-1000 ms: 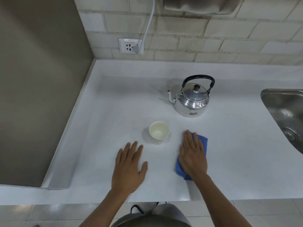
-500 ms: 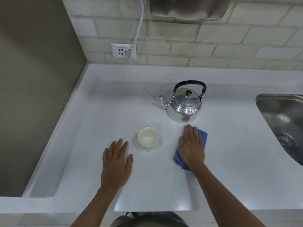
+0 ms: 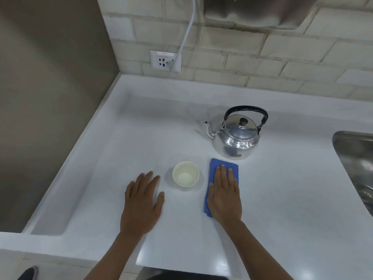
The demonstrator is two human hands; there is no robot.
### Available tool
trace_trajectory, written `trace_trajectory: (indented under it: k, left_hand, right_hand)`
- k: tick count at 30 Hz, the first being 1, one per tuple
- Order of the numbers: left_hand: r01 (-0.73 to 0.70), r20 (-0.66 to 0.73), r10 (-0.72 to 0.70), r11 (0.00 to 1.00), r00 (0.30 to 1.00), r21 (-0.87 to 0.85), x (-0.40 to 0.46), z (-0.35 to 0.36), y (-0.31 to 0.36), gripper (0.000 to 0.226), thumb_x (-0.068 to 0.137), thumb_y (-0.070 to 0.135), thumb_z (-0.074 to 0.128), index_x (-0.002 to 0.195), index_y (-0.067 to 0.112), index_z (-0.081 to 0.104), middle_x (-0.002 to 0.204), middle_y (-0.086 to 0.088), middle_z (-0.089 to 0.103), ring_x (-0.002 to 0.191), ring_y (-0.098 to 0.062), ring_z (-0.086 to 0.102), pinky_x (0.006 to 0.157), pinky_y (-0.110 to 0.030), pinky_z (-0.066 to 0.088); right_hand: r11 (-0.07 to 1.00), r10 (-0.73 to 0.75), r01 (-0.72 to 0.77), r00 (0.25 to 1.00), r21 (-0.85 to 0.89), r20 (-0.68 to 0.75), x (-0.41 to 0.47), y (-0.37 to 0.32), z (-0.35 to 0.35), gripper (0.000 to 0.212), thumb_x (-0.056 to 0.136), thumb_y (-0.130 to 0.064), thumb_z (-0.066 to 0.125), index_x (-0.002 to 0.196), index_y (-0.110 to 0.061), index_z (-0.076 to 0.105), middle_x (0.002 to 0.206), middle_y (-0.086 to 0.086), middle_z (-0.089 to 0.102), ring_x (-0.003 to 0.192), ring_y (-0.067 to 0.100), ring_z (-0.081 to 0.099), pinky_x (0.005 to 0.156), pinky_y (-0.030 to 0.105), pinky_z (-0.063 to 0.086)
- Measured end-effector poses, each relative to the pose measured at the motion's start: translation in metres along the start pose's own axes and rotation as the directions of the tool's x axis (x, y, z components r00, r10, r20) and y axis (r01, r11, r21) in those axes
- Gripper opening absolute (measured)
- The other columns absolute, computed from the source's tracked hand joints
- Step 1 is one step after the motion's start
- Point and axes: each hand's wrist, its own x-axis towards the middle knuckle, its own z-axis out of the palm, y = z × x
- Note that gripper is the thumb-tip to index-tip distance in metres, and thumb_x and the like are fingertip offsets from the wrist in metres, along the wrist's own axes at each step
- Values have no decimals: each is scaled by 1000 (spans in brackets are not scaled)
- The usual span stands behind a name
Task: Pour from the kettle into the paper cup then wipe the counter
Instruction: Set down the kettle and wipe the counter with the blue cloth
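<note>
The paper cup (image 3: pixel 185 174) is standing light and upright between the two hands, so a careless sweep of the blue cloth (image 3: pixel 222 172) could be knocking it over. The right hand (image 3: pixel 224 196) is lying flat, fingers spread, pressing the cloth to the counter (image 3: pixel 282 199) just right of the cup. The left hand (image 3: pixel 140 203) is resting open and empty, near its left. The kettle (image 3: pixel 236 134) is sitting beyond the cloth, untouched.
</note>
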Motion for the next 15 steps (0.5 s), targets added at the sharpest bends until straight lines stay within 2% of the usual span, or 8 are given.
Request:
trace_trajectory:
  k: [6, 10, 15]
  left_hand:
    - [15, -4, -15, 1000, 1000, -12, 0, -2, 0, 54, 99, 47, 41, 147, 25, 48, 159, 3, 39, 151, -21, 29, 123, -45, 20]
    - [26, -7, -26, 1000, 1000, -17, -1, 0, 0, 53, 99, 47, 43, 147, 26, 48, 159, 4, 39, 151, -20, 28, 123, -45, 19]
    - [17, -21, -17, 1000, 1000, 3, 0, -1, 1, 53, 98, 47, 43, 146, 25, 50, 158, 3, 42, 150, -21, 31, 122, -45, 22]
  right_hand:
    - [972, -230, 231, 973, -34, 25, -8, 1, -6, 56, 103, -31, 27, 156, -14, 21, 163, 3, 17, 151, 28, 14, 121, 42, 21]
    - [974, -220, 221, 975, -45, 17, -30, 10, -4, 58, 101, -34, 21, 156, -17, 22, 162, 2, 21, 150, 27, 19, 119, 42, 25]
    - [972, -221, 223, 975, -78, 23, 1, -8, -5, 57, 100, -33, 22, 154, -18, 31, 161, 6, 26, 149, 33, 22, 117, 46, 30]
